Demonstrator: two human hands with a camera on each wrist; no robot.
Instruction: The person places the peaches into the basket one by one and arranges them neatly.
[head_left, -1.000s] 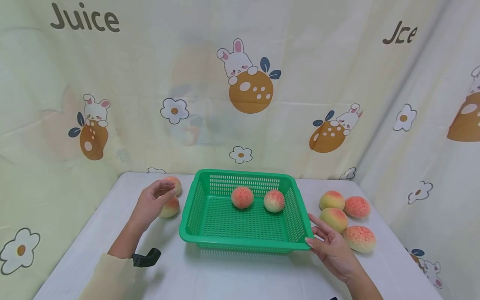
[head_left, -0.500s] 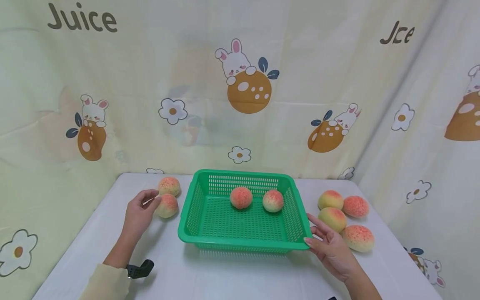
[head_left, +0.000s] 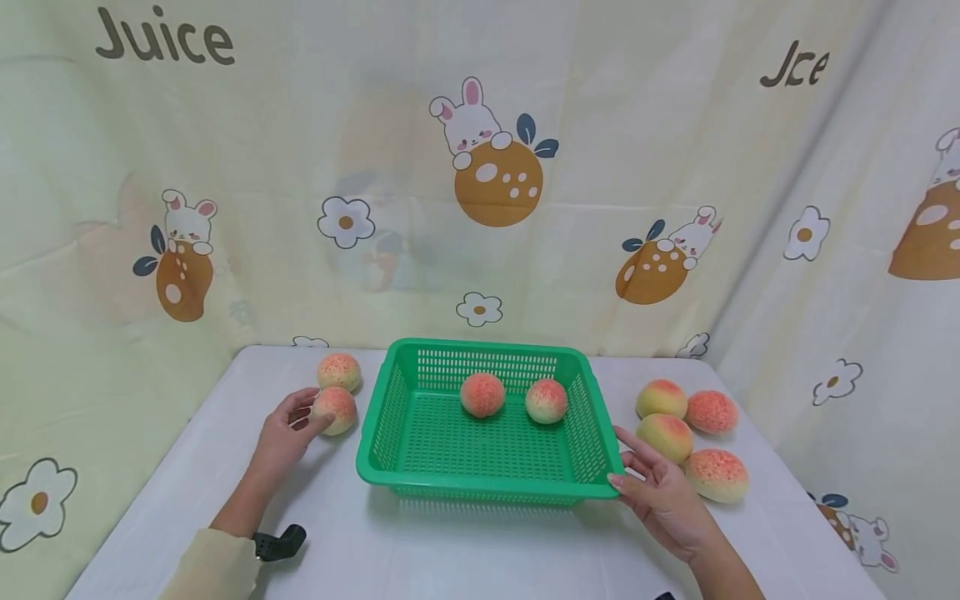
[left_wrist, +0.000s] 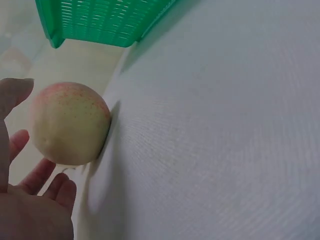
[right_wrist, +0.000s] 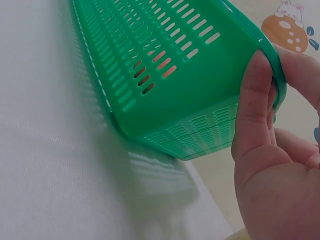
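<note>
My left hand (head_left: pixel 288 427) is at the near one of two peaches on the left, with thumb and fingers spread around its left side. In the left wrist view this peach (left_wrist: pixel 70 123) rests on the table, and the thumb (left_wrist: pixel 15 95) shows a slight gap from it; finger contact is unclear. A second peach (head_left: pixel 339 372) lies just behind. My right hand (head_left: pixel 663 496) pinches the near right corner of a green plastic basket (head_left: pixel 487 492), thumb (right_wrist: pixel 256 95) on the outside of its rim. Inside the basket lie two peaches, one redder (head_left: pixel 482 395) and one paler (head_left: pixel 547 401).
Right of the basket, beside my right hand, several more peaches (head_left: pixel 665 438) sit in a group on the white-covered table (head_left: pixel 465 550). A patterned curtain (head_left: pixel 300 275) hangs behind the table and along its right side.
My left hand has moved down and left from over the left peaches, and its fingers now surround the near one. My right hand and the basket hold their place.
</note>
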